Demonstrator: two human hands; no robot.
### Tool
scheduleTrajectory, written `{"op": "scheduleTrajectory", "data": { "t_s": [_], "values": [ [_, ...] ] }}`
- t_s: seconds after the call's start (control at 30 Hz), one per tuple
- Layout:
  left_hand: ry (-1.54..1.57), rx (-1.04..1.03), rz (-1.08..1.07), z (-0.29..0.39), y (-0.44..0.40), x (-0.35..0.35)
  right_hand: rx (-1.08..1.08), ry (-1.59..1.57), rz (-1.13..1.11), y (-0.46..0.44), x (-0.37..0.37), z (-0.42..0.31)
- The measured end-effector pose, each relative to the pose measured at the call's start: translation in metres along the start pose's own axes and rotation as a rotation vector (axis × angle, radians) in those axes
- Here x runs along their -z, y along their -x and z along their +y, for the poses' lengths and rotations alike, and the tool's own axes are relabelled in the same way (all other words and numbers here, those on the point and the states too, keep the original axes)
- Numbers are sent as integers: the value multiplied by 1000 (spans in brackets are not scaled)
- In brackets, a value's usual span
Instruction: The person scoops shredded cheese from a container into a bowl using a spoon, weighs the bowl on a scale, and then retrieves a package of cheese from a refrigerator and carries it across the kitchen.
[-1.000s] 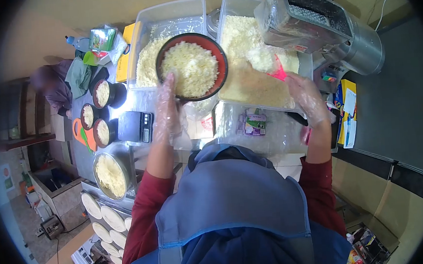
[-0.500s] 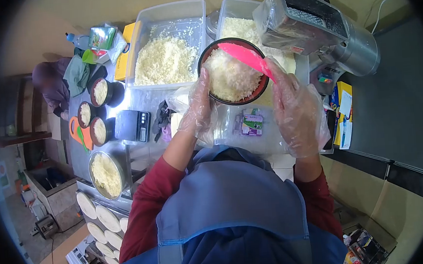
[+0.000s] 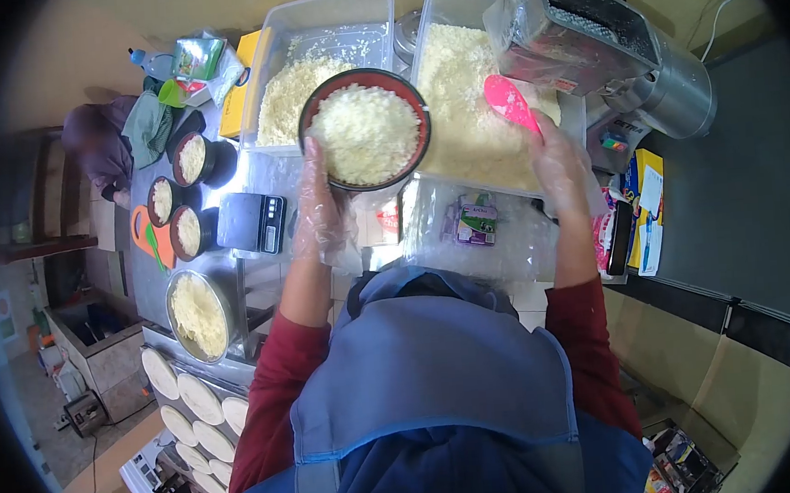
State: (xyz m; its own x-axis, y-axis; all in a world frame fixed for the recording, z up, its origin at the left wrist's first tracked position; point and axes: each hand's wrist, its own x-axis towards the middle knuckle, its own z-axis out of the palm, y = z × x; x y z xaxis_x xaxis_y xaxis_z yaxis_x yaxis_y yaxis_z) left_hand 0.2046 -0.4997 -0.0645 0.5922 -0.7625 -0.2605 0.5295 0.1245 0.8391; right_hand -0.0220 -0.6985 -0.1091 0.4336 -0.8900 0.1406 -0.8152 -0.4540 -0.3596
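In a clear plastic glove, my left hand (image 3: 319,211) holds a dark bowl with a red inside (image 3: 423,121) by its near left rim. White crumbly grains (image 3: 364,134) fill the bowl. My right hand (image 3: 561,166), gloved too, grips a pink scoop (image 3: 508,101) by its handle. The scoop is over the right clear tub (image 3: 575,129), which holds pale grains and a finer, yellowish layer near its front. Behind the bowl, the left clear tub (image 3: 324,11) holds more white grains.
Left of my left hand are a scale (image 3: 251,223), several small filled bowls (image 3: 162,200) and a metal bowl of shreds (image 3: 200,315). Flat dough rounds (image 3: 200,399) lie lower left. A metal machine (image 3: 582,36) stands at the right. A person (image 3: 99,143) is far left.
My left hand and the bowl have moved left, away from the scoop. The pink scoop has gone from above the bowl to above the right tub, and the bowl looks fuller than a second ago.
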Motion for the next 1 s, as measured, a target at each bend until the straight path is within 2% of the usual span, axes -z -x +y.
{"op": "scheduleTrajectory", "data": {
  "t_s": [0.13, 0.23, 0.3, 0.33, 0.4, 0.43, 0.5, 0.6, 0.7, 0.83, 0.9, 0.93, 1.0],
  "values": [
    [11, -62, 39, 4, 4, 13, -11, 36, -11, -20, -30, 2],
    [17, -77, 79, 7, 8, 15, -9, 64, -127, -19, -28, -9],
    [19, -80, 92, 8, 10, 20, -4, -39, -285, -10, -24, -13],
    [18, -77, 95, 6, 10, 22, -4, -39, -287, -9, -22, -17],
    [17, -76, 96, 2, 7, 27, -61, -134, -501, -8, -17, -26],
    [1, -56, 115, 0, 4, 29, -60, -134, -499, -10, -26, -19],
    [-19, -37, 130, -1, 3, 29, -16, -442, -604, -17, -52, 8],
    [-19, -26, 111, 0, 2, 14, -78, -547, -538, -16, -53, 20],
    [-136, 56, 141, -1, -2, 7, -177, -591, -443, -4, 2, -3],
    [-200, 87, 59, -24, -22, 3, -160, -636, -343, 5, 52, -21],
    [-167, 122, 23, -24, -21, -14, 30, -536, -218, 12, 76, -46],
    [-131, 127, -25, -25, -21, -20, 33, -531, -215, 16, 84, -59],
    [-96, 124, -71, -24, -19, -32, 201, -300, 3, 25, 91, -83]
  ]
}}
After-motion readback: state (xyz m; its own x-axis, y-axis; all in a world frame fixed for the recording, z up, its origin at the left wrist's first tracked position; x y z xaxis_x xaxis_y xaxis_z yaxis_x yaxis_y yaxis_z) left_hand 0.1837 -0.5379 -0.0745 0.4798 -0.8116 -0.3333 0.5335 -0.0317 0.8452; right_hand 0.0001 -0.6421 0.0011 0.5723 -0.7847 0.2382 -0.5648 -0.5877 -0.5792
